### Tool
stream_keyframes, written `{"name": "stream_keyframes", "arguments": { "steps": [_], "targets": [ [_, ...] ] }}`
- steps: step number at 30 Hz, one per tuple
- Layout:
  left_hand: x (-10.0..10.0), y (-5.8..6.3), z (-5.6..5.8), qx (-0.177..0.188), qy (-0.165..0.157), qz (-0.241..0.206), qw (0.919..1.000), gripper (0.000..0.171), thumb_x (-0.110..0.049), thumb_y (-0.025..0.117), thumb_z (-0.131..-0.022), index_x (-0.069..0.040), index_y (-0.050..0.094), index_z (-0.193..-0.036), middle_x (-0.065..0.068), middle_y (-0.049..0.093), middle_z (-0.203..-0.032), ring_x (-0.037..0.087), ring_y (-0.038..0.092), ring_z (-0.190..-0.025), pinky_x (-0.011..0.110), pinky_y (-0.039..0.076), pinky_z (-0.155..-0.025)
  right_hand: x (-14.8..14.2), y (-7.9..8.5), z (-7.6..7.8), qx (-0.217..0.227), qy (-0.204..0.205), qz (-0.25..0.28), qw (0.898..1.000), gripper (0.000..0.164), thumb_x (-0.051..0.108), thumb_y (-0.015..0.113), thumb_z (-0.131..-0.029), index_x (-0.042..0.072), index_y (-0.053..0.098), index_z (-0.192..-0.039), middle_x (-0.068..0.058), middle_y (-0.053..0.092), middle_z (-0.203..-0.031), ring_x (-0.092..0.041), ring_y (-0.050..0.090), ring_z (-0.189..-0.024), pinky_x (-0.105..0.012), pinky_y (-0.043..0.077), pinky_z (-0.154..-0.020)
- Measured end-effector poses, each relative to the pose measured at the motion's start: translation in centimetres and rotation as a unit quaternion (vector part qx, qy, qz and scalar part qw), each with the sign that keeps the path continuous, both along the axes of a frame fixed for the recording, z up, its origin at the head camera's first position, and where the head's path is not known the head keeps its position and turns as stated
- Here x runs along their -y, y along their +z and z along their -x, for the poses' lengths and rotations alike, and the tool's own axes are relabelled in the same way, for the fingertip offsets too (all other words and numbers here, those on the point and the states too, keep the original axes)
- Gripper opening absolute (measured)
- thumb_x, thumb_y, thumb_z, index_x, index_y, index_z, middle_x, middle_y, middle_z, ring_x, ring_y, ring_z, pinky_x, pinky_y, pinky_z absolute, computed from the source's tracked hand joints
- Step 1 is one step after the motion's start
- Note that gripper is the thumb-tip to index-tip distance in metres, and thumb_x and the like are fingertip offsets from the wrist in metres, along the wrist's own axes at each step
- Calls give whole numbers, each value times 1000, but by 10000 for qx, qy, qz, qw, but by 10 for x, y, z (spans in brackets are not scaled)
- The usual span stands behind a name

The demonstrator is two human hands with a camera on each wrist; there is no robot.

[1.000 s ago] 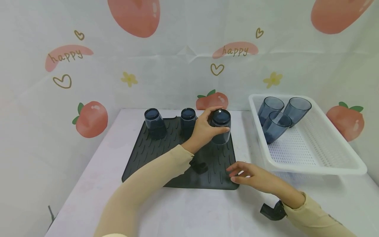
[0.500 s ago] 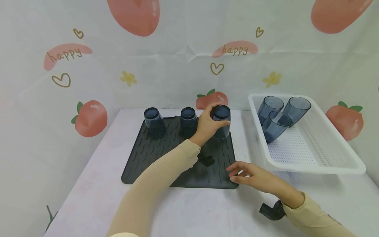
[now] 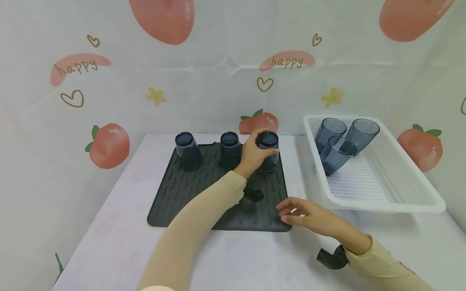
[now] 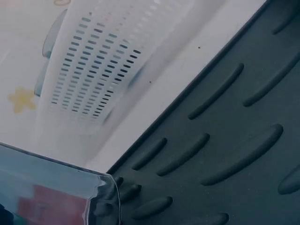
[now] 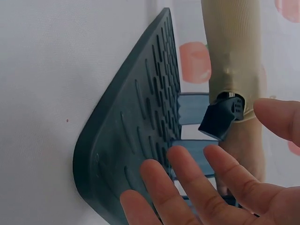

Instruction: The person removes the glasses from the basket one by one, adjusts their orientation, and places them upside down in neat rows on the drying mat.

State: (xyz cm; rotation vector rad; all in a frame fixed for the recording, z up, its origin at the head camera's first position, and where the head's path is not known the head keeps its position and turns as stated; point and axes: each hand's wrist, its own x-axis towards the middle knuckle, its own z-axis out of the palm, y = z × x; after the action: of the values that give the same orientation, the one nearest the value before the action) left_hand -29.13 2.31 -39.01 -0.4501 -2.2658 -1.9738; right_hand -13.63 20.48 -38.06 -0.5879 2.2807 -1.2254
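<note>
My left hand (image 3: 253, 155) grips an upside-down blue-tinted drinking glass (image 3: 268, 161) at the back right corner of a black ridged drying mat (image 3: 204, 194). Thumb and fingers go round its upper part. In the left wrist view, the rim of this glass (image 4: 51, 187) is right at the mat surface. Two more upturned glasses stand along the mat's back edge: one at the left (image 3: 189, 151), another in the middle (image 3: 230, 151), just left of my hand. My right hand (image 3: 306, 214) hovers by the mat's front right corner, fingers loosely bent, holding nothing.
A white perforated plastic basket (image 3: 386, 207) stands to the right of the mat. Three similar glasses lean in its left part, mouths up, the nearest one (image 3: 336, 155) tilted. A printed cloth backdrop (image 3: 204, 113) hangs behind the white table (image 3: 109, 250).
My left hand has carried the glass farther back on the mat, then slightly left, in line with the other two. My right hand has stayed in place. The head view has shifted slightly.
</note>
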Motion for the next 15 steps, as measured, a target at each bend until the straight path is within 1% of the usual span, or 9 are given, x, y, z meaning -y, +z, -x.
{"name": "stream_keyframes", "arguments": {
  "steps": [7,13,15],
  "targets": [
    [1,-4,2,78,63,68,9999,70,-8,83,-75,-16,50,-137,8,59,-129,23,58,-115,35,52,-92,-1,-2,0,-35,-79,-225,9997,37,30,62,-95,5,59,-122,-12,64,-115,-22,59,-96,-29,50,-75],
    [3,-9,4,109,110,84,9998,70,-8,83,-75,-16,50,-136,9,60,-128,23,60,-113,35,53,-91,1,-1,-1,-2,-98,-132,9999,36,27,62,-95,4,58,-122,-13,63,-115,-21,60,-96,-31,50,-75],
    [3,-10,4,110,103,103,9998,69,-8,83,-75,-17,51,-136,9,60,-127,23,60,-113,34,53,-90,2,0,-1,32,-109,-86,9999,35,26,62,-95,4,58,-123,-12,63,-116,-20,59,-96,-31,50,-75]
  ]
}}
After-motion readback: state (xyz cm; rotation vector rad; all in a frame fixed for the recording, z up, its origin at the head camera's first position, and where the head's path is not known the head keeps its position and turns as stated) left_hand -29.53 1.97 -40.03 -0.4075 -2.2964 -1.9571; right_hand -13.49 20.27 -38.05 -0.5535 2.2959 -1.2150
